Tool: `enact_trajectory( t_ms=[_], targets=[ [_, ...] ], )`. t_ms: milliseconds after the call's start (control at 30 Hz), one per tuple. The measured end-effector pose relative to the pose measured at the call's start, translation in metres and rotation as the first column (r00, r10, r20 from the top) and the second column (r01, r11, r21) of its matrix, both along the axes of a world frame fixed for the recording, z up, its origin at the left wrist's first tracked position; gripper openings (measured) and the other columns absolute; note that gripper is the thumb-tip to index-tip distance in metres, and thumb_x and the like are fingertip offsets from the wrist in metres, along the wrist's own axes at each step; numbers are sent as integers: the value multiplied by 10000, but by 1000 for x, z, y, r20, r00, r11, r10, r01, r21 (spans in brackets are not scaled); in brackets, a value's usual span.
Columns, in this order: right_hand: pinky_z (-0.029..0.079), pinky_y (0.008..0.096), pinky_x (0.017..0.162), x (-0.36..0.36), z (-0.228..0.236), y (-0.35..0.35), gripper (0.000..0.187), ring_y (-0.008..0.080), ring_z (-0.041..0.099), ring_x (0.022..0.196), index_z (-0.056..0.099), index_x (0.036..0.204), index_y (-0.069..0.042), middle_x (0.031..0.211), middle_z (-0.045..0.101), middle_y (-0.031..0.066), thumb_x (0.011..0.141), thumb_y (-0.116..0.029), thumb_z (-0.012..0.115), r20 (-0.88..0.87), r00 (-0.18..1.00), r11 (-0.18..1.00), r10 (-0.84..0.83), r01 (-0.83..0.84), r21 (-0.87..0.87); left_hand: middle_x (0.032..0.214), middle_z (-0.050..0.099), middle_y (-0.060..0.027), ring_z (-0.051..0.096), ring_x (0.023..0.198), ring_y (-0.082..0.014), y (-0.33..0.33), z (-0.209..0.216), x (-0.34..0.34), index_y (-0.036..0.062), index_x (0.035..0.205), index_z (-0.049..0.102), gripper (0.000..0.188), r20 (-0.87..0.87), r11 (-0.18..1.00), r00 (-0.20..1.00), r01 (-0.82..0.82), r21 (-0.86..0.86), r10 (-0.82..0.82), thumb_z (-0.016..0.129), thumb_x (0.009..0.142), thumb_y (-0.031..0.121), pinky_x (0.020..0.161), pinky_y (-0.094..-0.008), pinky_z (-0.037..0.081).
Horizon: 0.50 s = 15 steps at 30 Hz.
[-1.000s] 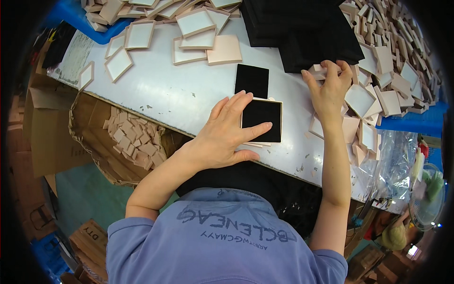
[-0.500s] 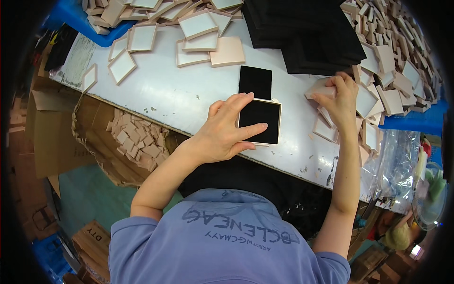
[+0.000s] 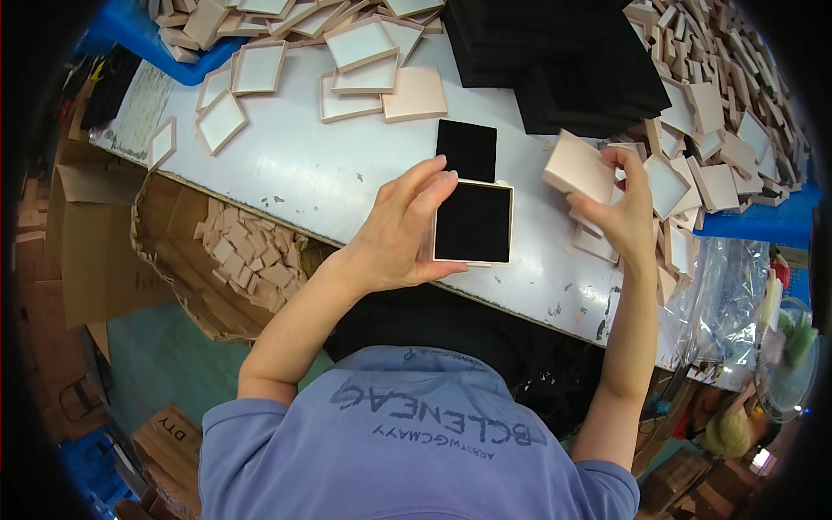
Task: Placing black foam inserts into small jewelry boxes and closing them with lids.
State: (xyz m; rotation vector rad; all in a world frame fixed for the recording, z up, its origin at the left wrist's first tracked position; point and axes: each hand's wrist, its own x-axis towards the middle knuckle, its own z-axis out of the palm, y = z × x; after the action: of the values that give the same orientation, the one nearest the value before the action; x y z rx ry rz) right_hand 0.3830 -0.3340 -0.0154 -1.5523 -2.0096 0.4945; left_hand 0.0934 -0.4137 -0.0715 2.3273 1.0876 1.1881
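My left hand [image 3: 399, 230] grips the left side of a shallow pale pink box [image 3: 511, 221], thumb at its near edge and fingers at its far left corner. A square black foam pad [image 3: 473, 224] fills the box. Just beyond it lies another black foam square [image 3: 467, 150], flat on the table. Off to the right, my right hand [image 3: 622, 201] pinches a pale pink box lid [image 3: 579, 167] by its right side, tilted above the table with its outer face showing.
Stacked black foam sheets [image 3: 555, 52] stand at the back. Loose pink box parts [image 3: 355, 61] lie at the far left; a large heap [image 3: 719, 121] covers the right, beside a blue bin [image 3: 771, 218]. Below the table's left edge, a carton [image 3: 186, 277] holds small pink pieces.
My right hand has lifted the lid and turned it, bringing it slightly left. The left hand's fingers have come off the foam pad and now hold the box's side.
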Motion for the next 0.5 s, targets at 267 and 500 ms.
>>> enact_trajectory(
  t_ms=[267,500],
  targets=[
    [419,418,873,-82,2,-43,638,348,440,1059,657,1060,-148,1189,509,156,458,-192,864,-31,878,875,477,-471,113,1392,297,-278,372,1254,-419,9,-9,-4,51,1402,209,1111,155,998,986,68,-1,-67,872,542,290,982,-452,360],
    [321,435,930,-71,-12,-63,696,330,405,1121,615,1184,-224,1296,434,195,526,-313,824,282,809,802,516,-572,172,1391,308,-270,413,1206,-383,8,12,-5,82,1361,394,901,-161,988,978,116,-103,-131,810,605,342,959,-459,334]
  ],
)
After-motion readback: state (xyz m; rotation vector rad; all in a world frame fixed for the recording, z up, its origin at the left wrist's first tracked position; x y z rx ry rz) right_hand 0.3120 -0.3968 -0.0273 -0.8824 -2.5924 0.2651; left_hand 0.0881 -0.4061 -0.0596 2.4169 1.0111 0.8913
